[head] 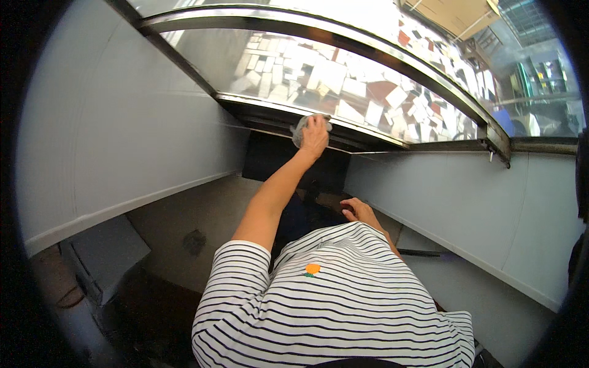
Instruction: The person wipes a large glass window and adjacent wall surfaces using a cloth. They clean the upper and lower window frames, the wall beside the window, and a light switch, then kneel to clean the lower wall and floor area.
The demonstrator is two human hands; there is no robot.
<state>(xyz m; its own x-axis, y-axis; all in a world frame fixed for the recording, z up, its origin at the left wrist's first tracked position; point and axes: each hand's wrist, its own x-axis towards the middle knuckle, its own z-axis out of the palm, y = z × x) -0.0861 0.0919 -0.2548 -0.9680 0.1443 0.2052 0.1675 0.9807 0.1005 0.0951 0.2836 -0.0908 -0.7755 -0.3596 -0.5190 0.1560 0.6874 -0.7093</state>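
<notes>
My left hand (314, 137) reaches far forward with a crumpled greyish cloth (300, 131) pressed under its fingers. The cloth lies against the lower metal rail (271, 105) of a framed glass pane (285, 69). A dark ledge (368, 141) runs just below that rail. My right hand (362, 212) hangs low in front of my striped shirt, its fingers loosely curled and apart from the thumb. Nothing shows in it, and it touches nothing that I can make out.
Pale wall panels flank me on the left (115, 115) and right (437, 193). A small metal latch (491, 155) juts from the frame at right. A grey box-like object (108, 253) stands at lower left. Beyond the glass are broken-tile paving (368, 87) and a cardboard sheet (453, 16).
</notes>
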